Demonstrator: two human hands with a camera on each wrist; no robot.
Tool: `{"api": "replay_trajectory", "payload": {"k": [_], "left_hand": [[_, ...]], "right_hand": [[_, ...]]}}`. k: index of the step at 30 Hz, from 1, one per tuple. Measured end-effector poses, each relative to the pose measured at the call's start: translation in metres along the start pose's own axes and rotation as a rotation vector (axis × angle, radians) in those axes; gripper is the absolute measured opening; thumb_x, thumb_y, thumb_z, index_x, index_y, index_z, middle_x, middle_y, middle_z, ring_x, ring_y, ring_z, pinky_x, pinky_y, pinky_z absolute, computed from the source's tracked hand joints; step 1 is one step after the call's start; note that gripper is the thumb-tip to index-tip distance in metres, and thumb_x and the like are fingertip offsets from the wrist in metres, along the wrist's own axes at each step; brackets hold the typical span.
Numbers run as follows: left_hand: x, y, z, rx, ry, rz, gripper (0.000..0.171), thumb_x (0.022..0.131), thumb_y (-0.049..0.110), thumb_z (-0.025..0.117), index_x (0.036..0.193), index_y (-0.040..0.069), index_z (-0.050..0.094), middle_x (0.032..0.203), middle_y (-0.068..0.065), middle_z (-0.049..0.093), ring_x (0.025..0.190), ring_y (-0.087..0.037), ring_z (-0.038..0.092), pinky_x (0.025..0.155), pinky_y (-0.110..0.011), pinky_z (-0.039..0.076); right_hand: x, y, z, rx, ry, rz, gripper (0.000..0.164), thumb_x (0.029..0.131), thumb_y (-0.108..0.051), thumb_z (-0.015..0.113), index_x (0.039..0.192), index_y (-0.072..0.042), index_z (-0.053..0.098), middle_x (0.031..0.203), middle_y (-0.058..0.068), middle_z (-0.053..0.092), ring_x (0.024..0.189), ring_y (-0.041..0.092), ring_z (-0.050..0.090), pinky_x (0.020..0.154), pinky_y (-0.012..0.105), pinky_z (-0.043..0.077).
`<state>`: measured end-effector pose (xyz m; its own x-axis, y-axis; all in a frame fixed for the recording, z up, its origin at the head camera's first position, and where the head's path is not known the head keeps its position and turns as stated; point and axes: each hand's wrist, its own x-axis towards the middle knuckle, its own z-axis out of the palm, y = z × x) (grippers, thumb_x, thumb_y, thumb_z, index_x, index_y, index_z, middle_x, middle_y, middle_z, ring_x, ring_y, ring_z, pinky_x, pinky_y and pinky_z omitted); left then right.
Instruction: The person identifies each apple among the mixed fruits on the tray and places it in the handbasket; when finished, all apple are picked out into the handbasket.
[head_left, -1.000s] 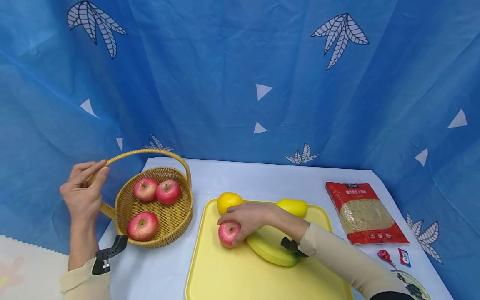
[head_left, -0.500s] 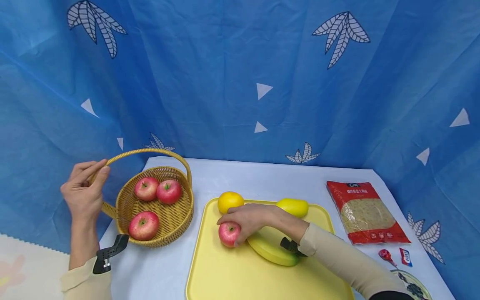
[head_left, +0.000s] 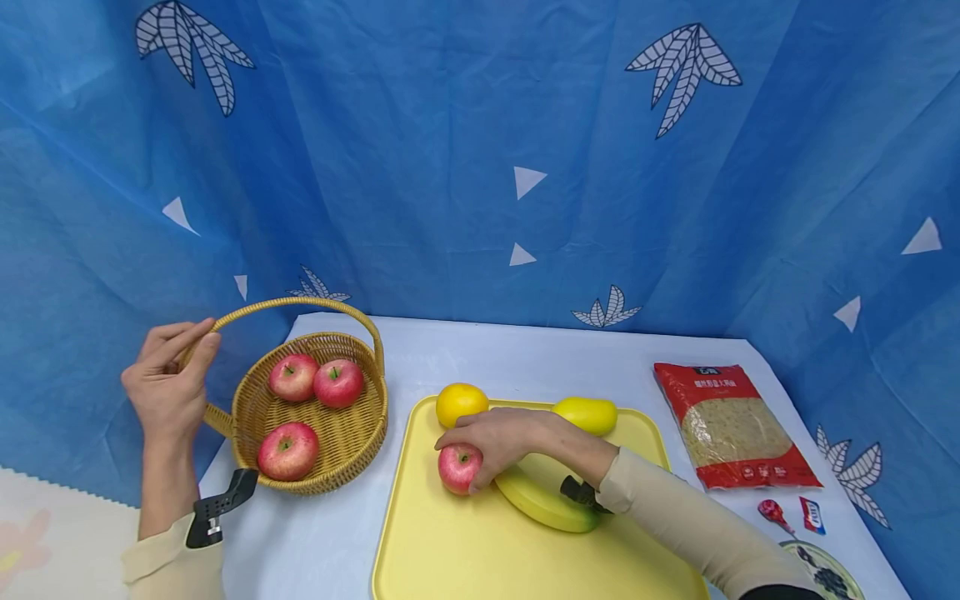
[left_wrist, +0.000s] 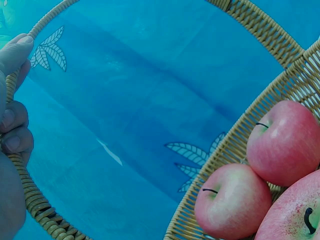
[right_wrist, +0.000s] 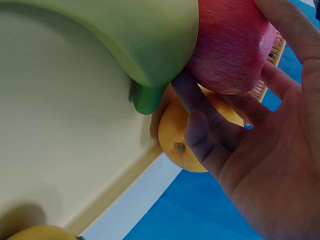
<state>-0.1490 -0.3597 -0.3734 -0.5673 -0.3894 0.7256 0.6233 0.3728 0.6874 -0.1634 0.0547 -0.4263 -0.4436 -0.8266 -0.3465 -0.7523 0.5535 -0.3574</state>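
On the left, my left hand (head_left: 167, 379) grips the arched handle (head_left: 300, 301) of a wicker basket (head_left: 375, 433); its curled fingers show in the left wrist view. Three red apples (head_left: 288, 451) lie inside the basket. My right hand (head_left: 504, 437) holds another red apple (head_left: 457, 468) over the yellow tray (head_left: 450, 558), thumb on the near side and fingers around the far side. A banana (head_left: 547, 500) lies on the tray just right of that apple, partly under my wrist. Behind the hand sits an orange-yellow round fruit (head_left: 459, 404), and a yellow mango-like fruit (head_left: 587, 414) is at the tray's back.
A red bag of dried noodles (head_left: 731, 425) lies right of the tray on the white table (head_left: 525, 358). Nearer the front right are a red lollipop (head_left: 772, 512), a small wrapped packet (head_left: 811, 515) and part of a patterned round dish (head_left: 825, 571). A blue curtain (head_left: 450, 167) hangs behind.
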Motion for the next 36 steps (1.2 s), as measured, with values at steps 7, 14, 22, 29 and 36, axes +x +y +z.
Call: {"api": "replay_trajectory", "payload": {"k": [7, 14, 22, 29, 36], "left_hand": [[-0.0006, 0.0023, 0.0001, -0.008, -0.001, -0.014, 0.021, 0.087, -0.011, 0.071, 0.108, -0.015, 0.071, 0.097, 0.003, 0.068, 0.090, -0.010, 0.058, 0.068, -0.013, 0.047], [-0.0013, 0.0006, -0.0006, -0.004, -0.001, -0.018, 0.021, 0.087, -0.011, 0.071, 0.108, -0.015, 0.071, 0.097, 0.003, 0.068, 0.091, -0.010, 0.058, 0.070, -0.013, 0.047], [-0.0011, 0.0014, 0.0000, -0.005, 0.002, -0.012, 0.021, 0.087, -0.011, 0.071, 0.108, -0.015, 0.071, 0.097, 0.004, 0.068, 0.091, -0.010, 0.058, 0.070, -0.013, 0.048], [-0.0010, 0.0054, 0.0014, -0.007, 0.002, -0.003, 0.021, 0.087, -0.010, 0.071, 0.107, -0.015, 0.071, 0.097, 0.004, 0.068, 0.091, -0.009, 0.059, 0.069, -0.012, 0.047], [-0.0011, 0.0060, 0.0013, -0.007, 0.001, -0.012, 0.021, 0.087, -0.011, 0.071, 0.108, -0.015, 0.071, 0.097, 0.004, 0.068, 0.091, -0.009, 0.059, 0.071, -0.012, 0.048]], "right_hand": [[0.0002, 0.0004, 0.0010, 0.007, 0.001, 0.000, 0.073, 0.080, -0.049, 0.083, 0.145, -0.034, 0.051, 0.125, -0.010, 0.055, 0.097, 0.006, 0.057, 0.088, 0.027, 0.050], [0.0004, 0.0018, 0.0021, 0.000, 0.003, -0.009, 0.073, 0.080, -0.050, 0.082, 0.145, -0.034, 0.051, 0.125, -0.010, 0.055, 0.097, 0.006, 0.057, 0.089, 0.027, 0.050], [0.0001, 0.0020, 0.0014, 0.001, 0.005, -0.011, 0.074, 0.080, -0.050, 0.082, 0.145, -0.034, 0.051, 0.124, -0.010, 0.056, 0.097, 0.006, 0.056, 0.089, 0.026, 0.049], [-0.0003, 0.0012, 0.0004, -0.012, 0.003, -0.016, 0.074, 0.080, -0.051, 0.082, 0.145, -0.033, 0.051, 0.125, -0.010, 0.056, 0.097, 0.006, 0.056, 0.089, 0.026, 0.049], [0.0003, 0.0008, 0.0009, -0.016, 0.003, -0.013, 0.074, 0.080, -0.051, 0.082, 0.145, -0.033, 0.051, 0.125, -0.010, 0.056, 0.096, 0.006, 0.056, 0.089, 0.026, 0.049]]}}
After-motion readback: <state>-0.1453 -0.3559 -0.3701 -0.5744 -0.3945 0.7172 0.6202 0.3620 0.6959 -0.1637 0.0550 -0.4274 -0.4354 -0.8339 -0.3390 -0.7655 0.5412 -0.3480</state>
